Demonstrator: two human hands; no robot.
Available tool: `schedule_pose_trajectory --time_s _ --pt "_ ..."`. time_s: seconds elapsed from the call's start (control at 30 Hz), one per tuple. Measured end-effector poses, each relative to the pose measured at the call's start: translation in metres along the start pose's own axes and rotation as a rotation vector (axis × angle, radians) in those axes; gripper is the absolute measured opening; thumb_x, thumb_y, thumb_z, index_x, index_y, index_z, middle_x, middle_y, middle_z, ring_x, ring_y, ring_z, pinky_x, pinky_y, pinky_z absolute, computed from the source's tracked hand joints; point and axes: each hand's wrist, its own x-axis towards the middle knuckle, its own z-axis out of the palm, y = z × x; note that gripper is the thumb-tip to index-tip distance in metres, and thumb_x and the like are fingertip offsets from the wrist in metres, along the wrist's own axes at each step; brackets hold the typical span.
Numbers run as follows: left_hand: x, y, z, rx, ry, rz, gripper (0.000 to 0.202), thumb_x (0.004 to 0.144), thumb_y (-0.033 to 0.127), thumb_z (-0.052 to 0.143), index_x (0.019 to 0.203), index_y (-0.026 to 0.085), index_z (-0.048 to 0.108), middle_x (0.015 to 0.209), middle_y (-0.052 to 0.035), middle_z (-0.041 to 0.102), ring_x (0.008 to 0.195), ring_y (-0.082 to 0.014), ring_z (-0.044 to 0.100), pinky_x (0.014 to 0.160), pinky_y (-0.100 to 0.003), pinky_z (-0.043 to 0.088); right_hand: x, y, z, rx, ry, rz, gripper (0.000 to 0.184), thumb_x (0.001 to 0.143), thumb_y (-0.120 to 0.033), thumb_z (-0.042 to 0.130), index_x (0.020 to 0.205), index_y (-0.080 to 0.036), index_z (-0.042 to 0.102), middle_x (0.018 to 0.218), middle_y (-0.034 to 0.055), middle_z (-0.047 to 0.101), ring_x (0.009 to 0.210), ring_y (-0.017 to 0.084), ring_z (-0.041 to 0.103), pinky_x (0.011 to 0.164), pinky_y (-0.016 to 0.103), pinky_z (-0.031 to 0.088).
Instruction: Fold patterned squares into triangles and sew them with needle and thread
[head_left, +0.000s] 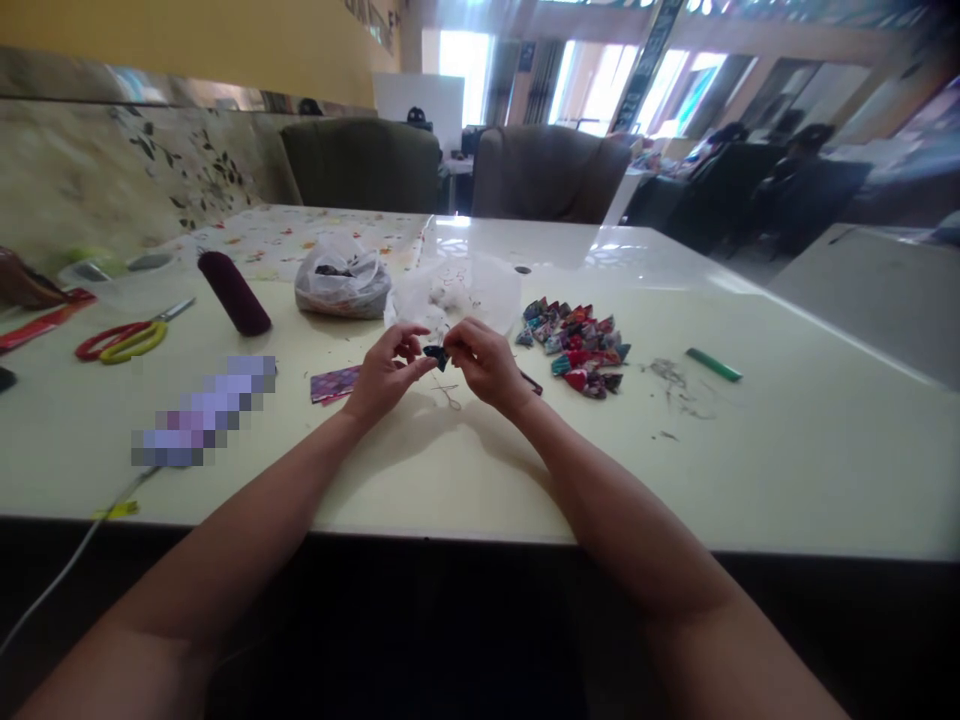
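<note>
My left hand and my right hand meet over the middle of the pale table. Both pinch a small dark fabric piece between their fingertips, just above the tabletop. A thin thread lies on the table right under them. To the right of my right hand lies a pile of small colourful folded fabric pieces. A flat patterned fabric strip lies just left of my left hand.
A clear plastic sheet and a plastic bag sit behind my hands. A dark maroon roll, scissors and a green stick lie around. Thread scraps are scattered at right. Two armchairs stand beyond the table.
</note>
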Motion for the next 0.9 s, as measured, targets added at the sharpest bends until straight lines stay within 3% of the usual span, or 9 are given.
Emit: schedule_pose_trajectory --time_s 0.17,0.43,0.73,0.9 --pt "-0.004 0.004 0.01 -0.24 0.04 -0.191 0.028 0.075 0.036 0.08 0.093 0.018 0.069 0.08 -0.0012 0.068 0.064 -0.0104 0.061 0.053 -0.021 0.055 -0.003 -0.007 0.006 -0.022 0.035 -0.024 0.013 0.092 -0.017 0.048 0.08 -0.021 0.05 0.082 0.0042 0.054 0.075 0.017 0.052 0.071 0.03 0.043" --pt "-0.007 0.01 0.014 -0.457 0.054 -0.374 0.035 0.068 0.039 0.087 0.091 0.02 0.069 0.087 -0.0005 0.07 0.077 -0.0129 0.068 0.063 -0.026 0.063 -0.006 -0.007 0.015 -0.047 0.081 -0.081 0.016 0.096 -0.019 0.046 0.08 -0.021 0.049 0.082 0.0045 0.054 0.077 0.017 0.053 0.072 0.031 0.044" --pt "-0.005 0.009 0.012 -0.446 0.112 -0.346 0.032 0.071 0.037 0.086 0.091 0.018 0.07 0.084 -0.0017 0.073 0.078 -0.0142 0.07 0.074 -0.032 0.064 -0.005 0.0 0.009 0.093 0.158 0.04 0.005 0.095 -0.024 0.053 0.094 -0.019 0.055 0.085 0.0022 0.058 0.069 0.013 0.055 0.07 0.029 0.047" --pt "-0.005 0.016 0.013 -0.474 0.145 -0.345 0.034 0.066 0.036 0.089 0.088 0.016 0.071 0.083 -0.0019 0.073 0.076 -0.0127 0.069 0.074 -0.029 0.063 -0.005 0.0 0.009 0.064 0.106 0.022 0.007 0.094 -0.025 0.056 0.091 -0.019 0.057 0.082 0.0021 0.057 0.07 0.013 0.052 0.067 0.027 0.046"
